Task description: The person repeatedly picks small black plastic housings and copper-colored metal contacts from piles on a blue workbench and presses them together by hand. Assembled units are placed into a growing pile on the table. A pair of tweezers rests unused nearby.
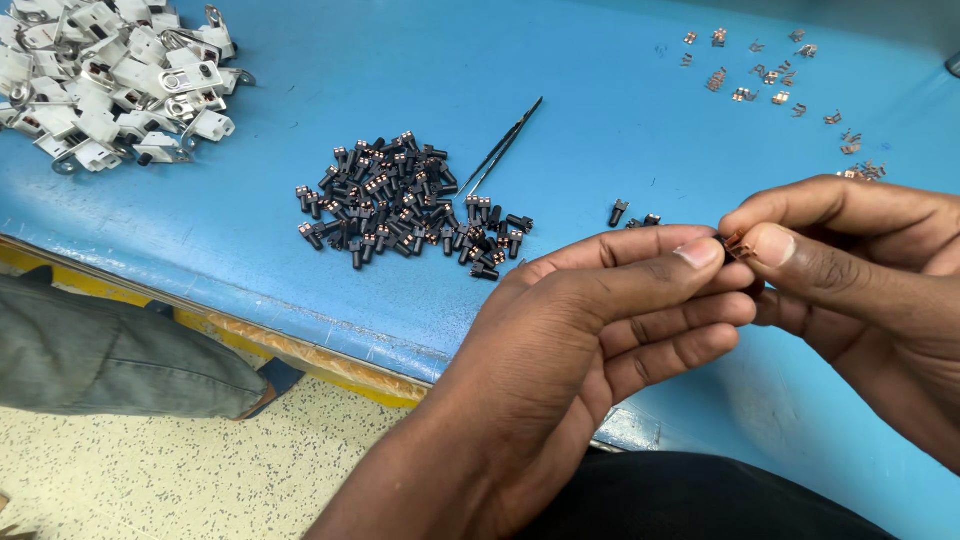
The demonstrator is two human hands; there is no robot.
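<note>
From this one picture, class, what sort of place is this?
Probably a small-parts assembly bench in a workshop or factory. A blue worktable holds a heap of small black components, a pile of white and metal fittings, scattered copper clips and tweezers.

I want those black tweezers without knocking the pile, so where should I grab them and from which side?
Judging by how they lie, pinch the tweezers at the upper, far end, coming from the right: their tips point down toward the pile of black parts, while the far end lies on bare blue table.

hands [735,255] pinching copper clip [738,245], blue table [600,110]
</note>
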